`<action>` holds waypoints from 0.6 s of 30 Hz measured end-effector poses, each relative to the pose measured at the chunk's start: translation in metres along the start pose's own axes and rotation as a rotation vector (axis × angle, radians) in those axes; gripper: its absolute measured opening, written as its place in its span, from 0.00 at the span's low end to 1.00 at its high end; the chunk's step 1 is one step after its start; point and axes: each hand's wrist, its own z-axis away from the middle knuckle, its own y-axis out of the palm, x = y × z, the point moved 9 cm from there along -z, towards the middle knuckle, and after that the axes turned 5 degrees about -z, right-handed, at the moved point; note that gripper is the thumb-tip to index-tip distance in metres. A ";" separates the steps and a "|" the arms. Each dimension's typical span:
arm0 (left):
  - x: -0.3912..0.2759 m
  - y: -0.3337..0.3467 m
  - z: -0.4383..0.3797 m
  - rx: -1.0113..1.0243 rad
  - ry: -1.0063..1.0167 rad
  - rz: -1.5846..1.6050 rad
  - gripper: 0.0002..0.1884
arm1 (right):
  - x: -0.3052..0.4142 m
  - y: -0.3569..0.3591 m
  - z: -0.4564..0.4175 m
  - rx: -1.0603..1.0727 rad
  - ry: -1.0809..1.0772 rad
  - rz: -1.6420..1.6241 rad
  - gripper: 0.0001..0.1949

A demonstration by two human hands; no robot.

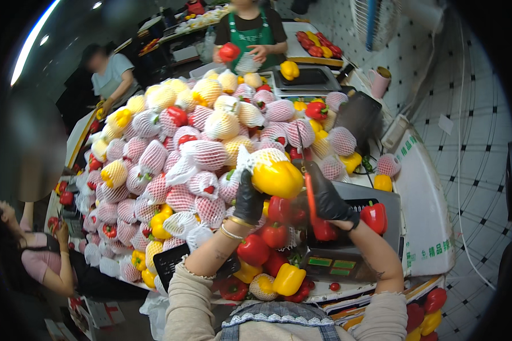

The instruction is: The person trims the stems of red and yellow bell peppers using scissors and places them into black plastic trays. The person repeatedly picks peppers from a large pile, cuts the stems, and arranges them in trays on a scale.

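Observation:
My left hand point(249, 200), in a black glove, holds a yellow bell pepper point(277, 177) with a white foam net point(264, 157) over its far end. In my right hand point(330, 196), also black-gloved, are scissors with orange handles point(309, 192), their blades pointing away from me beside the pepper. Under the right hand a red bell pepper point(325, 230) lies on a digital scale point(354, 251). Another red pepper point(373, 217) rests at the scale's right side. Loose red peppers point(254, 250) and a yellow one point(289, 279) lie between my forearms.
A large heap of net-wrapped peppers point(209, 155) covers the left and far table. Across it, a person in a green apron point(249, 36) holds a red pepper near a second scale point(303, 79). Two more people work at the left. A white foam box point(429, 217) and pink mug point(380, 83) stand right.

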 end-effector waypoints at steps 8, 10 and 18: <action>-0.167 -0.109 0.106 -0.565 0.789 -1.309 0.18 | -0.020 0.142 0.013 0.328 0.276 -0.593 0.26; -0.209 -0.102 0.128 -0.767 0.372 -2.191 0.17 | -0.026 0.173 0.034 0.385 0.414 -0.958 0.22; -0.227 -0.192 0.286 -0.935 0.608 -1.674 0.54 | -0.011 0.311 0.048 0.474 0.675 -1.520 0.21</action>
